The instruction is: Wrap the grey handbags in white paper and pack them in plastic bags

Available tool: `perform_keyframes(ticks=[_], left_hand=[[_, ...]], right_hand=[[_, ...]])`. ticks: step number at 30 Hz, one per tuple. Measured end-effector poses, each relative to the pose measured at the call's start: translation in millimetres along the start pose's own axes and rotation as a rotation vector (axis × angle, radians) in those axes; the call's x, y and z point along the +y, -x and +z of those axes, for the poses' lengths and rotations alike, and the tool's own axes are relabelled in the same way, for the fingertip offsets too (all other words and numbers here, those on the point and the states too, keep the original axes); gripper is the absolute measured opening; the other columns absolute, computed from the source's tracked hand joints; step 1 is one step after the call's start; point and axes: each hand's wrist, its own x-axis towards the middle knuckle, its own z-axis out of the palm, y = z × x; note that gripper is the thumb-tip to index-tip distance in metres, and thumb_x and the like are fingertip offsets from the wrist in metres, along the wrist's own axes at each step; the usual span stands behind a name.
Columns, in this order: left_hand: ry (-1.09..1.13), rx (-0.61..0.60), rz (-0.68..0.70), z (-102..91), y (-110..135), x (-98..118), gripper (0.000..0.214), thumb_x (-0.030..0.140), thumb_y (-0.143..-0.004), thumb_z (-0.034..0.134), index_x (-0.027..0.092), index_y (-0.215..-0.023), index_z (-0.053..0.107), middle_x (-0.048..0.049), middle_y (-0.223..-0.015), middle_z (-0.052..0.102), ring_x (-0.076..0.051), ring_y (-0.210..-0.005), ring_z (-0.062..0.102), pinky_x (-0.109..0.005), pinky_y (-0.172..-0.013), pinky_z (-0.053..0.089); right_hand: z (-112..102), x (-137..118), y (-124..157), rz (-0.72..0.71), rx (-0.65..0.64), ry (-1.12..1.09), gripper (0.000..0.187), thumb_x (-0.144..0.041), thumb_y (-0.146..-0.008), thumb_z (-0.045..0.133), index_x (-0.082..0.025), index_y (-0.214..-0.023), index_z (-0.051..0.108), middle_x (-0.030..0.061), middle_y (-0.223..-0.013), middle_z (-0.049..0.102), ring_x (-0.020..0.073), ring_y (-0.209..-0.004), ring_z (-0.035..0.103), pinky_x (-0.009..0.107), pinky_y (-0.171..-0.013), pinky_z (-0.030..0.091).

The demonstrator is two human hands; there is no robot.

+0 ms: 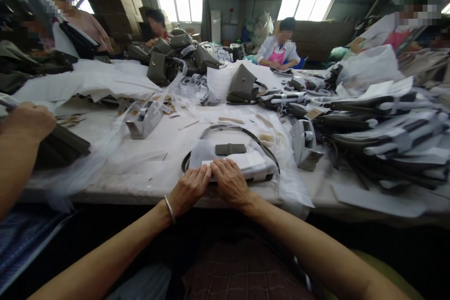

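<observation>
Bag [253,165] long axis approx. L-R, strap [251,132] away.

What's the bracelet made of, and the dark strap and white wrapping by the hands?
The bracelet: probably metal, since it looks silvery and shiny. The dark strap: perhaps leather or imitation, smooth with a faint sheen. The white wrapping: pale, thin-looking, maybe paper or plastic.

There it is, a slim silver bangle [169,210] ringing the wrist just behind the left hand's [190,185] grip! The right hand [230,183] is bare, forearms [112,251] bare too, and below the grip, a dark reddish-brown garment [225,272] with thin, paler checked lines!
</observation>
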Motion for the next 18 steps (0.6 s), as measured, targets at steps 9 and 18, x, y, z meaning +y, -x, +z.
perform_keyframes(ticks=[9, 18], left_hand=[[0.148, -0.001, -0.12, -24.6, -16.9, -7.9, 0.047, 0.004, -0.082, 0.045, 0.003, -0.128, 0.052, -0.0187, -0.116, 0.067, -0.027, -0.097, 0.066, -0.04, -0.084, 0.054], [0.044, 0.15, -0.124, -30.0, 1.3, -4.4, 0.034, 0.008, -0.097, 0.038, 0.005, -0.126, 0.055, -0.0173, -0.114, 0.067, -0.027, -0.101, 0.065, -0.041, -0.094, 0.046]], right_hand=[[-16.4, 6.8, -18.0, 0.008, -0.037, 0.095, 0.022, -0.018, -0.096, 0.047, -0.013, -0.115, 0.058, 0.0099, -0.102, 0.066, 0.026, -0.092, 0.055, 0.042, -0.086, 0.042], [-34.7, -14.4, -28.4, -0.054, -0.181, -0.024, 0.014, -0.023, -0.094, 0.049, -0.014, -0.1, 0.058, 0.009, -0.092, 0.064, 0.025, -0.084, 0.054, 0.041, -0.075, 0.042]])
